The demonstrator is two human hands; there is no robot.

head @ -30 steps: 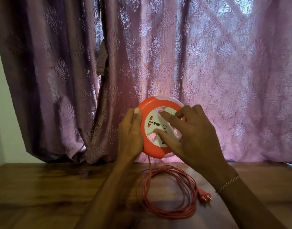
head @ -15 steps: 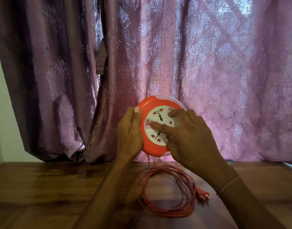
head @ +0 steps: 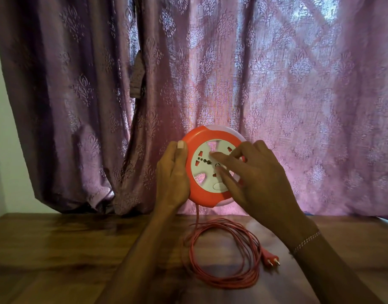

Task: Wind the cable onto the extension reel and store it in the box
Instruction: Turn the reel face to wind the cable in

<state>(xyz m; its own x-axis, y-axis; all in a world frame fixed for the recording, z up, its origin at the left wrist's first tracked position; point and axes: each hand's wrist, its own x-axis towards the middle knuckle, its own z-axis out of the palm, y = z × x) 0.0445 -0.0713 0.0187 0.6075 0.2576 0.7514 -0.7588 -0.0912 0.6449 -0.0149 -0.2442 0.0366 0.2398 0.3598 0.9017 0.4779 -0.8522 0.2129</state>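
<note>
A round orange extension reel (head: pixel 202 195) with a white socket face is held upright above the table. My left hand (head: pixel 172 176) grips its left rim. My right hand (head: pixel 256 174) lies on the white face, fingers spread and pressing on it. A thin red cable (head: pixel 223 279) drops from the reel's underside into a loose coil on the wooden table (head: pixel 57 249). Its red two-pin plug (head: pixel 271 258) lies to the right of the coil. No box is in view.
A purple patterned curtain (head: pixel 210 84) hangs close behind the reel and reaches the table's far edge. A pale wall (head: pixel 0 150) shows at the far left.
My right hand's fingers have shifted over the white face, turning it; the socket markings sit at a different angle. The left hand's grip is unchanged, and the coil looks slightly shifted.
</note>
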